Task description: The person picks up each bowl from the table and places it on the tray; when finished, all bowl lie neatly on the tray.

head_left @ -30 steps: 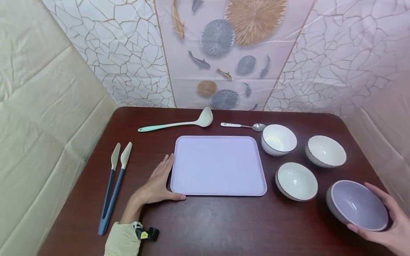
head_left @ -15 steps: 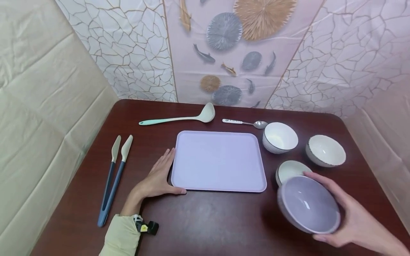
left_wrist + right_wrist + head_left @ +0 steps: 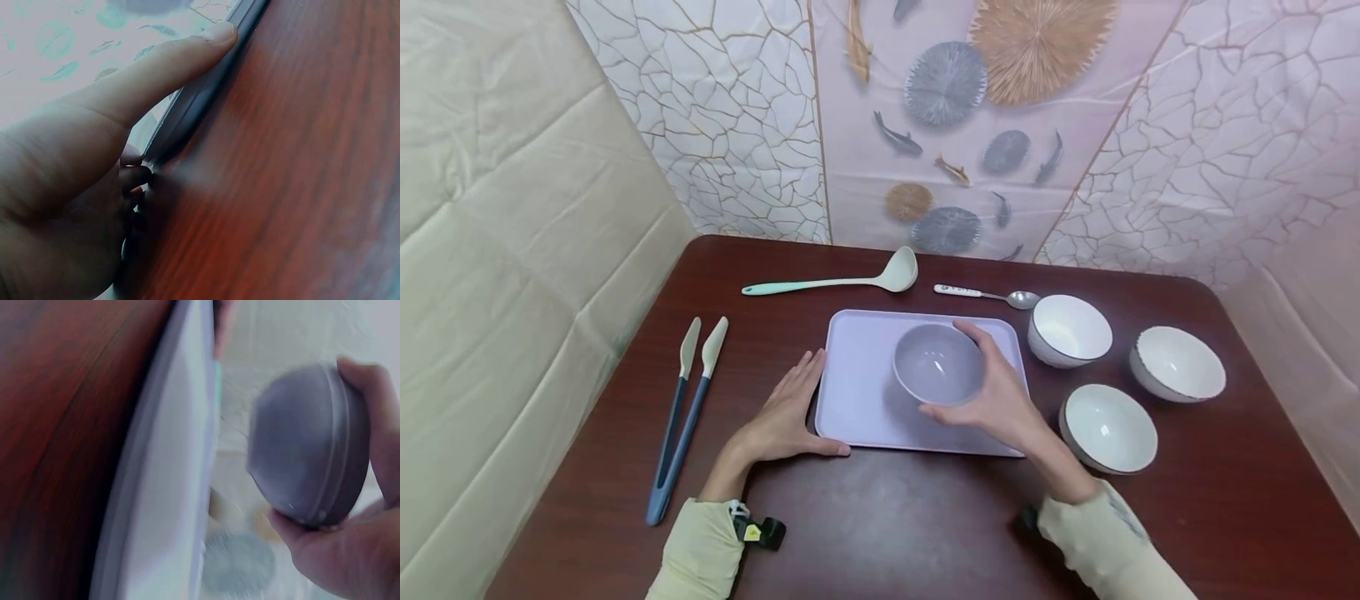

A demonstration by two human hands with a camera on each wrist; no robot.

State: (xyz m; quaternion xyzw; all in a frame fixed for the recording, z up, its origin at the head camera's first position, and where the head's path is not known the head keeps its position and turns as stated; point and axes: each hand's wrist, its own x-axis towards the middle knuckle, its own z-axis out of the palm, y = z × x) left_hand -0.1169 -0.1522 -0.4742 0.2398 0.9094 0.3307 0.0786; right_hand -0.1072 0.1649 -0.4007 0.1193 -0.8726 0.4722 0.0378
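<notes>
My right hand (image 3: 992, 392) grips a grey-purple bowl (image 3: 934, 358) by its right side, over the lilac tray (image 3: 857, 392). In the right wrist view the bowl (image 3: 300, 444) is held off the tray (image 3: 169, 469), a gap showing between them, with the hand (image 3: 356, 550) around its rim. My left hand (image 3: 782, 421) lies at the tray's left edge, fingers extended and thumb along the near left corner. The left wrist view has that hand's (image 3: 81, 144) straight thumb against the tray's edge (image 3: 187, 112).
Three white bowls (image 3: 1070, 329), (image 3: 1177, 362), (image 3: 1108, 427) stand right of the tray. Behind it lie a ladle (image 3: 835, 282) and a spoon (image 3: 985, 294). Blue-handled tongs (image 3: 685, 425) lie at the left on the dark table (image 3: 887, 525). Fabric walls (image 3: 752, 125) surround the table's back and sides.
My right hand has carried the grey-purple bowl leftward from the right side of the table to over the tray. The left hand has stayed at the tray's edge; the head view has shifted slightly.
</notes>
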